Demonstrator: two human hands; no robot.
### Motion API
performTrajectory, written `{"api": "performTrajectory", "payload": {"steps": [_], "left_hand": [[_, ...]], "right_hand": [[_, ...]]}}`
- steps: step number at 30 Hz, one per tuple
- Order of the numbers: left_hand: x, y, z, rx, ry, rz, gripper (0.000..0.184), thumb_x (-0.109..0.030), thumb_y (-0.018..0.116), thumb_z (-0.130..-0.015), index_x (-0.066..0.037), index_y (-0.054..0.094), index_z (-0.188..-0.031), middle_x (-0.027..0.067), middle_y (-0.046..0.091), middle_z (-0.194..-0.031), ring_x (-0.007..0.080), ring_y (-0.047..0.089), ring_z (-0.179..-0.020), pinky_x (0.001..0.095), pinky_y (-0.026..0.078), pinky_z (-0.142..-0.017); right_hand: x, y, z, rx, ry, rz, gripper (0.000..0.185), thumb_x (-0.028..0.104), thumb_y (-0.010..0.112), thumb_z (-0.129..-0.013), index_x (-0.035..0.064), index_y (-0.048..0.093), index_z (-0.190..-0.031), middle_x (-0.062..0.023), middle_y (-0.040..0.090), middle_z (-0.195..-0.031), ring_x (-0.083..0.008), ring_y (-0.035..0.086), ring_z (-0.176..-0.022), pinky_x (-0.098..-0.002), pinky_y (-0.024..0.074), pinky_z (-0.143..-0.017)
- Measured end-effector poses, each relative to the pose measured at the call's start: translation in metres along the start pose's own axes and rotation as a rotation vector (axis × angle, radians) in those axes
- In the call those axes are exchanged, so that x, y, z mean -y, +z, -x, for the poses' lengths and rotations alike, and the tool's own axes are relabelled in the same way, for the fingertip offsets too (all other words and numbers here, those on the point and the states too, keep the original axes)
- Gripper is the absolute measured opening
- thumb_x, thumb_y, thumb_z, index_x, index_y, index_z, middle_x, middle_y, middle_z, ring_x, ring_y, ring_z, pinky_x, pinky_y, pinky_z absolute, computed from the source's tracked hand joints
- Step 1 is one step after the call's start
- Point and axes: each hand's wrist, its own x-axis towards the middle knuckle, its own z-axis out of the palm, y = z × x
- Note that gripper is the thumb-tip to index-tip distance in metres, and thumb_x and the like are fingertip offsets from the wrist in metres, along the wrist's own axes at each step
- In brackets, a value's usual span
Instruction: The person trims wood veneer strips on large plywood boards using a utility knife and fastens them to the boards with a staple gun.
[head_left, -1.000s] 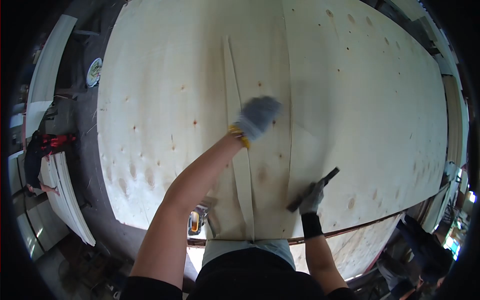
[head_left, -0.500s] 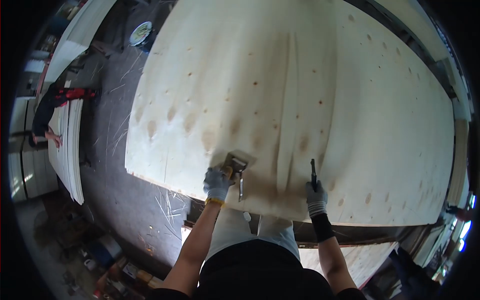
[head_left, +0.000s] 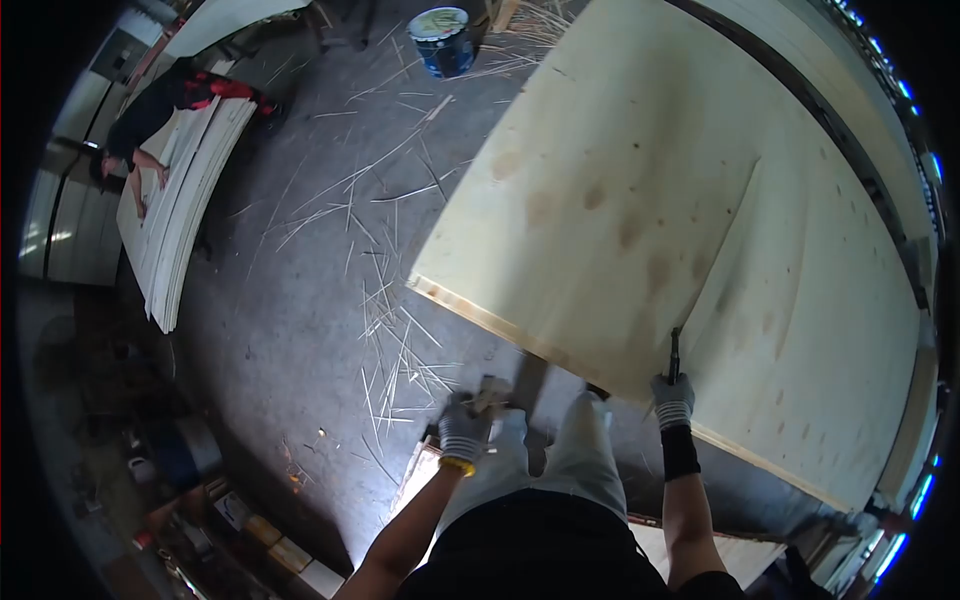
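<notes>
My right hand (head_left: 673, 402), in a grey knit glove, is closed around a slim black utility knife (head_left: 675, 350) that points away from me over the near edge of a large pale wood veneer sheet (head_left: 600, 230). A long raised fold runs through the veneer just beyond the knife. My left hand (head_left: 465, 428), gloved with a yellow cuff, is closed on a small boxy tool with a metal face (head_left: 491, 395). It is held off the sheet, in front of my legs and above the floor; blur hides its exact kind.
Thin wood strips (head_left: 400, 360) litter the floor left of the sheet. A blue bucket (head_left: 441, 45) stands near the far left corner. At the left, another person (head_left: 150, 120) bends over a stack of boards (head_left: 190, 190). Boxes (head_left: 265, 530) lie at the lower left.
My view has turned left, showing more floor. My left hand has drawn the boxy tool back off the veneer toward my legs. My right hand still holds the knife by the sheet's near edge.
</notes>
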Motion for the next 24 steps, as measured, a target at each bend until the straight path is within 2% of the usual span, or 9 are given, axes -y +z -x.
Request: {"api": "performTrajectory", "payload": {"steps": [5,7,11,14,15,18,20,22,24], "left_hand": [[0.043,-0.087,-0.062,-0.152,-0.152,0.114,0.022,-0.02,0.069,-0.074,-0.003,0.054,-0.075,0.0006,0.048,-0.053,0.0104,0.046,-0.044,0.0277,0.036,-0.04],[0.0,-0.112,-0.092,0.041,-0.334,0.61,0.017,-0.018,0.067,-0.078,-0.006,0.054,-0.074,-0.0012,0.048,-0.051,0.0072,0.043,-0.039,0.0243,0.035,-0.036],[-0.02,-0.124,-0.204,0.209,-0.375,0.898,0.016,-0.016,0.068,-0.078,-0.009,0.054,-0.074,-0.0022,0.046,-0.051,0.007,0.04,-0.037,0.0231,0.032,-0.033],[-0.057,-0.158,-0.291,0.288,-0.464,0.862,0.019,-0.02,0.068,-0.077,-0.013,0.051,-0.073,-0.0037,0.044,-0.052,0.0063,0.036,-0.037,0.023,0.031,-0.033],[-0.067,-0.175,-0.316,0.28,-0.51,0.819,0.021,-0.022,0.068,-0.078,-0.014,0.05,-0.072,-0.0041,0.043,-0.052,0.0061,0.036,-0.037,0.023,0.031,-0.033],[-0.029,-0.226,-0.402,0.287,-0.403,0.794,0.024,-0.031,0.063,-0.08,-0.019,0.045,-0.069,-0.0062,0.039,-0.051,0.0047,0.034,-0.037,0.0207,0.028,-0.033],[0.012,-0.268,-0.452,0.11,-0.485,0.739,0.018,-0.025,0.063,-0.079,-0.018,0.048,-0.07,-0.0072,0.043,-0.053,0.0047,0.037,-0.04,0.0218,0.03,-0.036],[0.056,-0.336,-0.486,0.196,-0.772,0.727,0.031,-0.043,0.051,-0.085,-0.021,0.046,-0.064,-0.0054,0.038,-0.048,0.0089,0.034,-0.037,0.0221,0.025,-0.034],[0.123,-0.397,-0.535,0.064,-0.787,0.272,0.043,-0.059,0.04,-0.083,-0.021,0.048,-0.065,-0.0038,0.042,-0.049,0.0103,0.045,-0.048,0.0457,0.038,-0.056]], "right_hand": [[0.07,0.045,0.018,-0.035,-0.09,-0.02,0.041,0.041,0.063,-0.065,0.003,0.055,-0.078,-0.019,0.06,-0.072,-0.0372,0.059,-0.072,-0.0424,0.0456,-0.067],[0.093,0.05,0.026,-0.079,-0.096,-0.012,0.04,0.041,0.062,-0.066,0.004,0.054,-0.078,-0.0191,0.059,-0.071,-0.0375,0.059,-0.071,-0.0427,0.0451,-0.066],[0.103,0.056,0.018,-0.239,-0.079,-0.086,0.032,0.035,0.062,-0.074,0.0039,0.053,-0.072,-0.0175,0.057,-0.063,-0.0301,0.057,-0.059,-0.0378,0.0445,-0.058],[0.123,0.057,0.018,-0.278,0.048,-0.468,0.034,0.033,0.065,-0.076,0.0002,0.056,-0.078,-0.0132,0.058,-0.062,-0.0209,0.049,-0.053,-0.0352,0.0433,-0.055],[0.134,0.051,0.016,-0.302,0.125,-0.252,0.032,0.032,0.064,-0.075,0.0007,0.057,-0.078,-0.0118,0.057,-0.062,-0.0213,0.053,-0.057,-0.0341,0.044,-0.056],[0.138,0.063,-0.009,-0.298,0.362,-0.242,0.026,0.028,0.06,-0.073,0.0015,0.057,-0.076,-0.009,0.054,-0.055,-0.0196,0.053,-0.046,-0.0336,0.0437,-0.043],[0.189,0.057,-0.014,-0.286,0.431,-0.407,0.02,0.022,0.056,-0.072,0.0021,0.054,-0.073,-0.0057,0.049,-0.047,-0.0165,0.045,-0.031,-0.0326,0.0379,-0.027],[0.238,0.069,-0.029,-0.23,0.532,-0.626,0.015,0.018,0.056,-0.073,0.0051,0.049,-0.068,-0.0039,0.047,-0.044,-0.0152,0.042,-0.029,-0.0313,0.0372,-0.026],[0.295,0.08,-0.043,-0.228,0.56,-0.821,0.016,0.016,0.057,-0.074,0.0064,0.048,-0.066,-0.004,0.046,-0.043,-0.0148,0.04,-0.027,-0.031,0.0358,-0.025]]}}
